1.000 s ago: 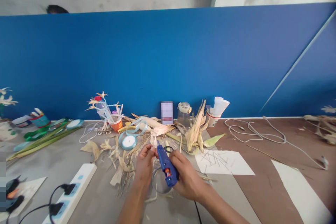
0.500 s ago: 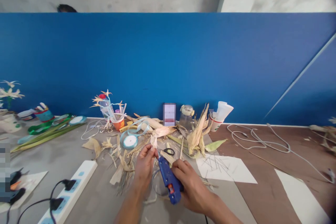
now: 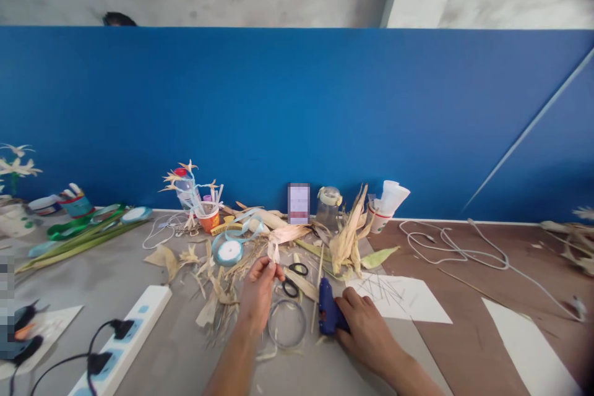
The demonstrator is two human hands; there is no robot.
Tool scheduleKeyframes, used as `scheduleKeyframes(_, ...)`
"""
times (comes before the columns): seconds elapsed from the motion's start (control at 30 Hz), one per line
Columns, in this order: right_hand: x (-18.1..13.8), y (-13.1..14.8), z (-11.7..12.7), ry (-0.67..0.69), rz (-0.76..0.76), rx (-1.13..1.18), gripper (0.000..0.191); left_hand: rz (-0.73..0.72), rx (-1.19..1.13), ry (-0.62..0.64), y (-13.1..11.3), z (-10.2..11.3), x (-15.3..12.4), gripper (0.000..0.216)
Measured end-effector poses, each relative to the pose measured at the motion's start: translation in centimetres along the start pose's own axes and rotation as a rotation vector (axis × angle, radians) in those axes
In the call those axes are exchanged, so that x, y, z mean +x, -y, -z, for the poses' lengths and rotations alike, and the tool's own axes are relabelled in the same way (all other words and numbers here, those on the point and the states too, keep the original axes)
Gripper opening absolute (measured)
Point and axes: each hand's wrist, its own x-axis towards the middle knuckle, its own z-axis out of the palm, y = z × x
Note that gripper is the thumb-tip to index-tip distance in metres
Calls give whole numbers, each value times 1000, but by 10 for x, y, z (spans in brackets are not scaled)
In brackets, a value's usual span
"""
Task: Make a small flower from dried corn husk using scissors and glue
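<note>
My left hand (image 3: pixel 257 294) pinches a small pale piece of corn husk (image 3: pixel 273 251) between thumb and fingers, held up above the grey table. My right hand (image 3: pixel 366 329) is wrapped round a blue glue gun (image 3: pixel 327 315), which rests low on the table to the right of a thin wire ring (image 3: pixel 288 323). Black-handled scissors (image 3: pixel 293 279) lie between the two hands among dry husk strips.
A pile of corn husks (image 3: pixel 347 236), a light-blue ribbon roll (image 3: pixel 229 252), cups (image 3: pixel 207 216), a glass jar (image 3: pixel 328 205) and a white sheet with pins (image 3: pixel 399 297) sit beyond. A white power strip (image 3: pixel 125 337) lies front left, white cables (image 3: pixel 457 247) right. A blue partition (image 3: pixel 297 117) backs the table.
My right hand has lowered the glue gun away from the husk piece and moved it right, down onto the table. My left hand still holds the husk piece up.
</note>
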Motion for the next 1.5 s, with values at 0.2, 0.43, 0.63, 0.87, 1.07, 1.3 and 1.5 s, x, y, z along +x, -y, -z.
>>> scheduleKeyframes(0.2,4,2,31,-78,3,229,24,47,-58,30,-1,-1,-2,19)
scheduleKeyframes(0.43,54,55,26,-151,-62,1104,17,138,-72,132,-1,-6,-8,19)
scheduleKeyframes(0.63,84,83,7,-136,-203,1637,15,149,-102,150,-2,-6,-8,18)
scheduleKeyframes(0.87,83,83,4,-145,-149,1735,19,144,-8,203,1,-5,-7,21)
scheduleKeyframes(1.07,82,79,1,-151,-115,1741,17,131,105,155,4,-4,-7,21)
scheduleKeyframes(1.3,83,81,0,-164,-74,1754,8,93,172,138,7,0,-5,21)
scheduleKeyframes(1.5,84,80,-5,-183,-51,1761,6,94,197,135,7,-1,-5,22)
